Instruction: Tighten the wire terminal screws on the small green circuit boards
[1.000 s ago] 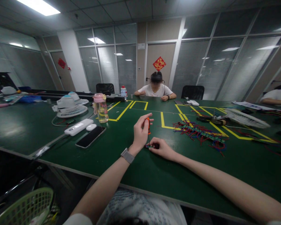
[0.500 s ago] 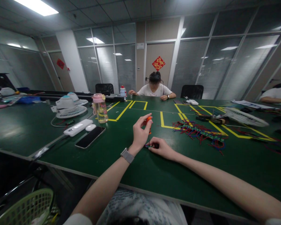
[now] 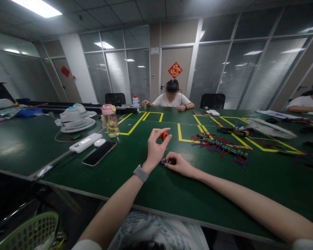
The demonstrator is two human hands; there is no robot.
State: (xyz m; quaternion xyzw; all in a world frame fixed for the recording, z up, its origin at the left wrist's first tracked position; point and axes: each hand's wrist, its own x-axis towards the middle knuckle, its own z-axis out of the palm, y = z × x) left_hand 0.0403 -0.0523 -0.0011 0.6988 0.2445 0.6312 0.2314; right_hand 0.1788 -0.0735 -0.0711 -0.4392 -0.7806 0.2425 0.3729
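The board (image 3: 163, 162) lies on the table (image 3: 206, 205), just beyond its near edge, pinched by the fingertips of the right hand (image 3: 181, 165). Above it stands the screwdriver (image 3: 164, 136), nearly upright, shaft down to the board (whether the tip touches is too small to tell). The left hand (image 3: 155, 147) pinches its orange handle between thumb and fingers. To the right lies a row of wired boards (image 3: 221, 144); to the left, a phone (image 3: 99, 153) and a bottle (image 3: 111, 121). Across sits another person (image 3: 172, 100).

Glass partitions (image 3: 211, 69) and wired circuit boards (image 3: 222, 144) show an office workshop
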